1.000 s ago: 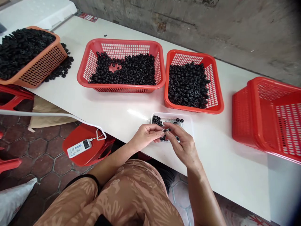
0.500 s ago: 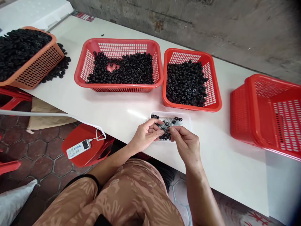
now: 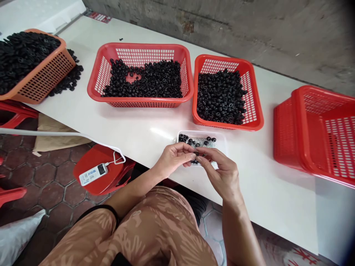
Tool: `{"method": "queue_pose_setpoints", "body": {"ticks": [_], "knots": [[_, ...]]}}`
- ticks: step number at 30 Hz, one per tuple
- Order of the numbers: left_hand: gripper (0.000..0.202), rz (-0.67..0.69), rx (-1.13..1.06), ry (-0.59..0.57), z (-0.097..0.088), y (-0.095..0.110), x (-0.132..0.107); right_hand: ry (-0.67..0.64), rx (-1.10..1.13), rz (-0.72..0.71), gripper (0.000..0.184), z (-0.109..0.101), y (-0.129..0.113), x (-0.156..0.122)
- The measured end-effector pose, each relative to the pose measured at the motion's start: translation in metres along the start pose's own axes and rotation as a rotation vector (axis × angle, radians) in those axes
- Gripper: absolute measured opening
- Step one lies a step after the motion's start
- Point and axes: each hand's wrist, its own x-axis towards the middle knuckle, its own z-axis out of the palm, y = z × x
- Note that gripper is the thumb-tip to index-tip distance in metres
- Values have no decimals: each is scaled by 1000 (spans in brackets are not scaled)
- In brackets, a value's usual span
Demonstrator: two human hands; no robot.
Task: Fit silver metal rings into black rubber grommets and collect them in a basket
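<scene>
My left hand point(image 3: 176, 158) and my right hand point(image 3: 223, 173) meet over a small white plastic tray point(image 3: 224, 142). Between their pinched fingertips is a small black round part point(image 3: 196, 155), largely covered by the fingers. Both hands are closed on it. In the tray lie several loose black round parts point(image 3: 183, 138) and a layer of tiny shiny metal pieces point(image 3: 199, 141). The near side of the tray is partly hidden by my hands.
Red baskets of black parts stand behind the tray, one wide point(image 3: 141, 99) and one narrower point(image 3: 257, 114). An orange basket point(image 3: 46, 83) is heaped at far left, with parts spilled beside it. Stacked red baskets point(image 3: 288, 136) stand right. A power bank point(image 3: 93, 173) lies on a red stool.
My hands have come together, and their fingertips now meet at the small black part. My right fingers have moved slightly left toward my left hand. The baskets stay in place.
</scene>
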Motion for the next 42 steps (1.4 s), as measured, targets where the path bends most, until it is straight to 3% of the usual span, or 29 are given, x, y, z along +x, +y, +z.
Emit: {"method": "queue_pose_setpoints", "body": {"ticks": [4, 10, 14, 21, 29, 36, 42], "knots": [[45, -40, -6, -28, -3, 3, -1, -55, 17, -110, 14, -4, 0, 5], [41, -18, 38, -12, -6, 2, -2, -118, -40, -108, 19, -4, -3, 7], [37, 78, 127, 22, -8, -1, -2, -113, -198, -200, 20, -5, -7, 6], [14, 361, 498, 79, -9, 2, -8, -147, -343, -264, 20, -10, -11, 9], [12, 454, 657, 99, -11, 2, -10, -177, -317, -225, 23, -9, -13, 13], [22, 323, 410, 0, -15, -4, -10, -121, -286, -166, 18, -11, -15, 15], [29, 172, 201, 47, -14, -8, -11, -178, -225, -127, 12, -14, -22, 17]]}}
